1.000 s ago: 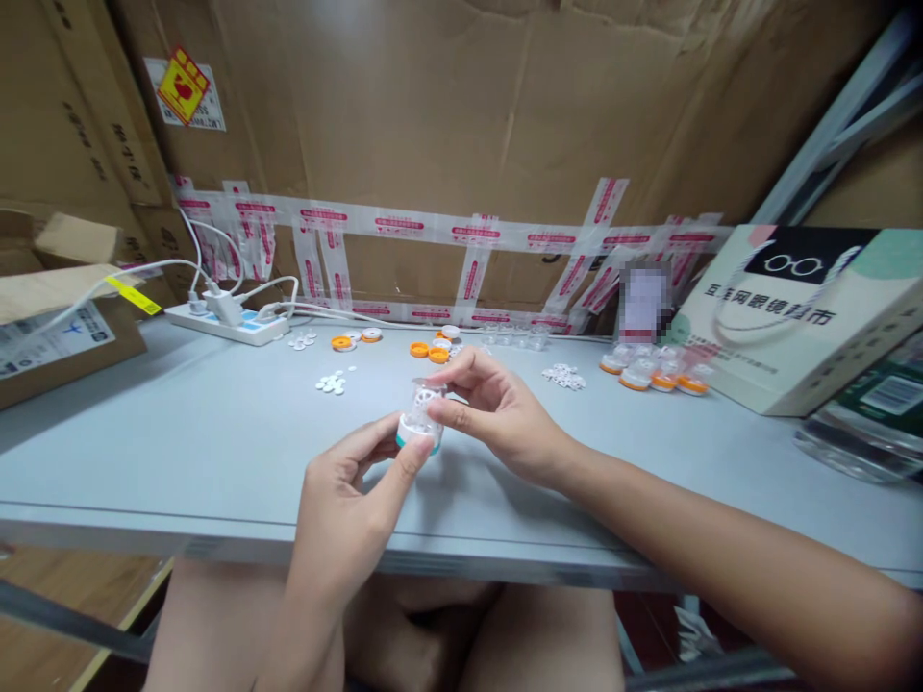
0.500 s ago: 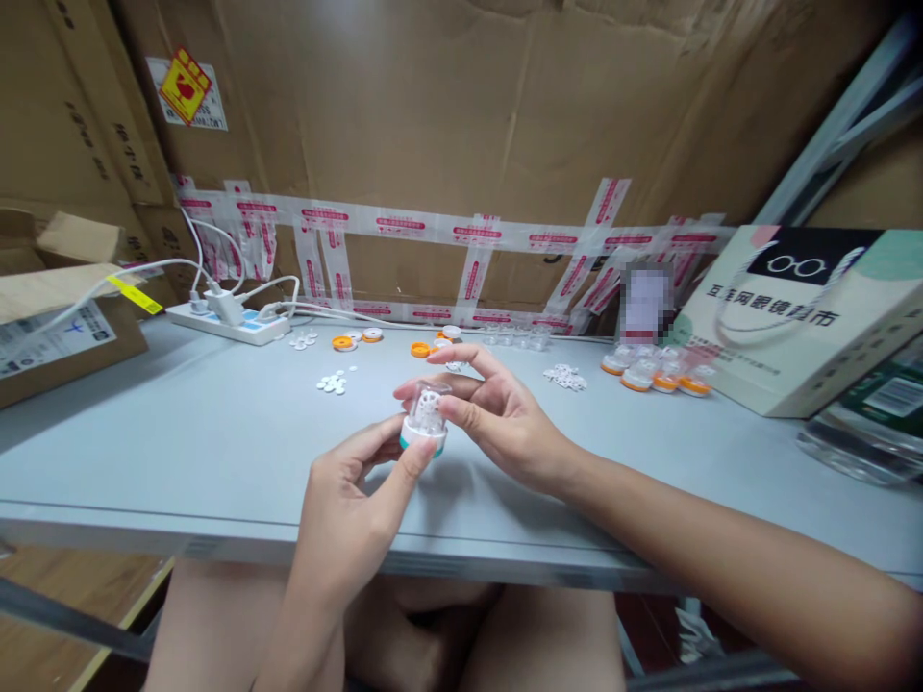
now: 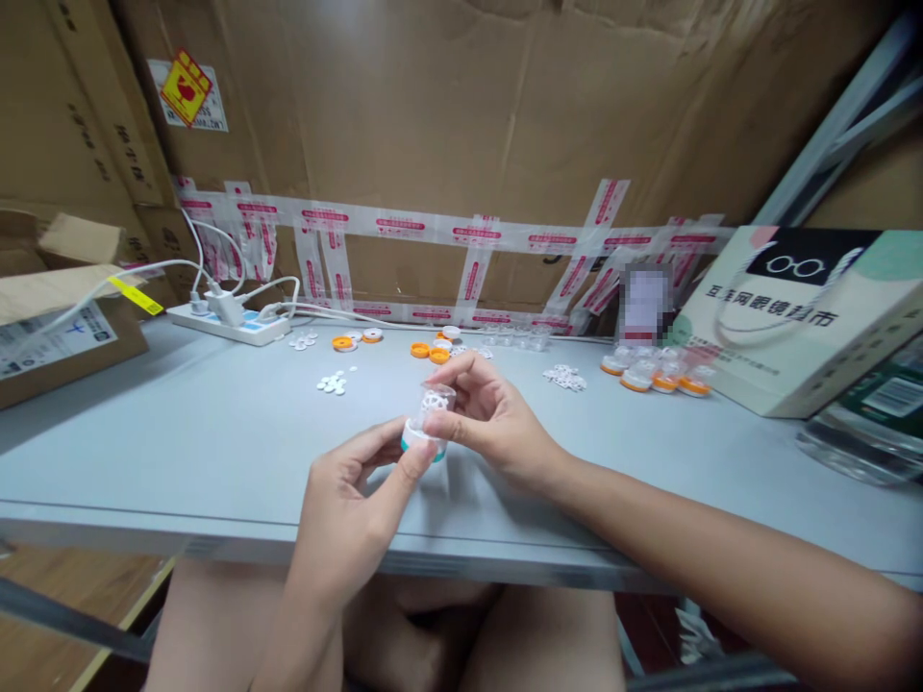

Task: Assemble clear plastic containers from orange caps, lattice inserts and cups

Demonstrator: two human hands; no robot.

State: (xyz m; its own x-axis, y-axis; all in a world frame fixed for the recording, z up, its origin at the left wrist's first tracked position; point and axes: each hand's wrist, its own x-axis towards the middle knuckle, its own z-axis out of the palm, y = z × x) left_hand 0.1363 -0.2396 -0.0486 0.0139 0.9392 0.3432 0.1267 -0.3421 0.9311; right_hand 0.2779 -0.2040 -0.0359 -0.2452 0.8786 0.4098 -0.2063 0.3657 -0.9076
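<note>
My left hand (image 3: pixel 361 500) pinches the white and teal base (image 3: pixel 425 440) of a small round container, just above the grey table. On that base stands a clear cup (image 3: pixel 437 396) with a white perforated piece inside. The thumb and fingers of my right hand (image 3: pixel 497 408) are closed round the clear cup from the right. Behind the hands lie orange rings (image 3: pixel 420 351) and white parts. Small white discs (image 3: pixel 333 383) are to the left, and a pile of white pieces (image 3: pixel 564 377) is to the right.
Several clear-topped containers with orange bases (image 3: pixel 664 383) stand at the right, beside a paper bag (image 3: pixel 779 317) and a clear bottle (image 3: pixel 858 432). A white power strip (image 3: pixel 237 327) with cables is at the back left, near an open cardboard box (image 3: pixel 64 336).
My right hand's fingers, spread around the clear cup before, have closed in on it. The cup now leans slightly to the right. My left hand has stayed in place.
</note>
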